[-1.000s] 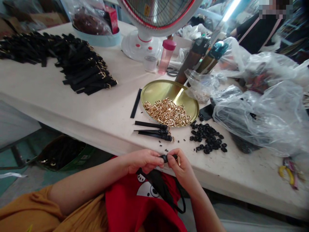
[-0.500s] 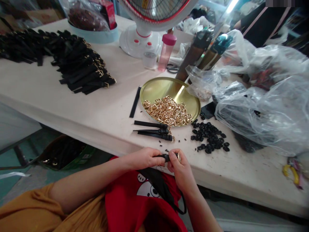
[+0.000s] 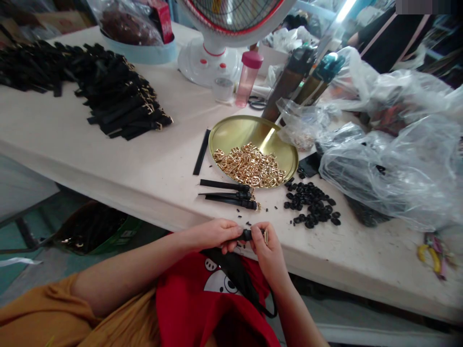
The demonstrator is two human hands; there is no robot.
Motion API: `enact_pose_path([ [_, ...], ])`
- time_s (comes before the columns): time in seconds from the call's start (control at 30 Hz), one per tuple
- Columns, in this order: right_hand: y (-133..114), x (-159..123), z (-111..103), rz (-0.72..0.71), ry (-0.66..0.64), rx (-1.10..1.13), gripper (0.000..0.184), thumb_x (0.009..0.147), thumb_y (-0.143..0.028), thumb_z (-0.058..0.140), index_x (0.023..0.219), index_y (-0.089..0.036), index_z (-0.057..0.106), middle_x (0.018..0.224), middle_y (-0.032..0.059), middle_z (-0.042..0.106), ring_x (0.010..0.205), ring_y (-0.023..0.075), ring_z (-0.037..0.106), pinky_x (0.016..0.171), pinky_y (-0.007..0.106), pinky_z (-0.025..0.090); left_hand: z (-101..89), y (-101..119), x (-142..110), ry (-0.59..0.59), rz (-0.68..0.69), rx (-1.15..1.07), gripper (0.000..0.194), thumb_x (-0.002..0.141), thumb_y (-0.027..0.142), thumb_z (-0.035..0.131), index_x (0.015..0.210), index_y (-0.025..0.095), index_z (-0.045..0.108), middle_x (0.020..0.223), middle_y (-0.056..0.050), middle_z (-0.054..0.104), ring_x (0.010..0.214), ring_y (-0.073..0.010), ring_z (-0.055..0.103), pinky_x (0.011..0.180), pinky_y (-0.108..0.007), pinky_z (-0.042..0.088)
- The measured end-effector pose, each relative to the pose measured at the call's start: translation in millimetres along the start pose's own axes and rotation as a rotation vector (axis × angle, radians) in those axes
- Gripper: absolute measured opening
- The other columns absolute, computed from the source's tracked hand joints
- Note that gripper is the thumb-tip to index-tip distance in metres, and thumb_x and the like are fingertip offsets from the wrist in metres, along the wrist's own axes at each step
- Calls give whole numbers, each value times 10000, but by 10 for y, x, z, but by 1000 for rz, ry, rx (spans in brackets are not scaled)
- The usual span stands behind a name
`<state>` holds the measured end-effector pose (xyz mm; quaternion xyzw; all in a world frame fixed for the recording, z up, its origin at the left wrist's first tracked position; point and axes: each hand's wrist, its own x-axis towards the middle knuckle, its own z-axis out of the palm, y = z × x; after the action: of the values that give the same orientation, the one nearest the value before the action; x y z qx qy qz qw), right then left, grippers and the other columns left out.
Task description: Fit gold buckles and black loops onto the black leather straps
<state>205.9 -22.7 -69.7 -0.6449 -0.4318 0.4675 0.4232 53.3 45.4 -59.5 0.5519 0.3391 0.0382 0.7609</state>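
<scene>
Between my two hands, at the table's front edge, is a short black strap (image 3: 247, 235) with a gold buckle (image 3: 266, 236) at its right end. My left hand (image 3: 217, 234) pinches the strap's left part. My right hand (image 3: 267, 246) grips it near the buckle, thumb on top. Just beyond lie a few black buckled straps (image 3: 231, 196) side by side. A gold round tray (image 3: 235, 127) holds a heap of gold buckles (image 3: 253, 166). Right of it is a scatter of small black loops (image 3: 313, 205). One plain black strip (image 3: 201, 152) lies left of the tray.
A large pile of black straps (image 3: 119, 96) covers the back left. A white fan (image 3: 210, 62), a pink bottle (image 3: 249, 79) and clear plastic bags (image 3: 394, 168) stand behind and right. Yellow-handled pliers (image 3: 430, 258) lie at the right edge. A green container (image 3: 119, 238) sits below the table.
My left fingers have shifted slightly along the strap, and its dark band between the hands shows more clearly. Both hands keep hold of it. The whole view has moved a little.
</scene>
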Motion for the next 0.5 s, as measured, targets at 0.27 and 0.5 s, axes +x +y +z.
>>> enact_pose_path([
  [0.27, 26, -66, -131, -163, -181, -242, 160, 855, -343, 422, 794, -202, 467, 616, -41, 426, 537, 112, 396, 512, 244, 325, 30, -86, -50, 21, -15, 145, 403, 827, 469, 375, 649, 142, 527, 544, 18, 529, 472, -76, 464, 472, -188, 343],
  [0.5, 44, -53, -98, -67, -145, -102, 205, 857, -390, 410, 775, -205, 446, 554, -53, 404, 499, 109, 388, 481, 237, 330, 24, 12, -87, -2, -15, 190, 396, 834, 462, 370, 663, 143, 530, 596, 4, 565, 507, -78, 494, 500, -181, 377],
])
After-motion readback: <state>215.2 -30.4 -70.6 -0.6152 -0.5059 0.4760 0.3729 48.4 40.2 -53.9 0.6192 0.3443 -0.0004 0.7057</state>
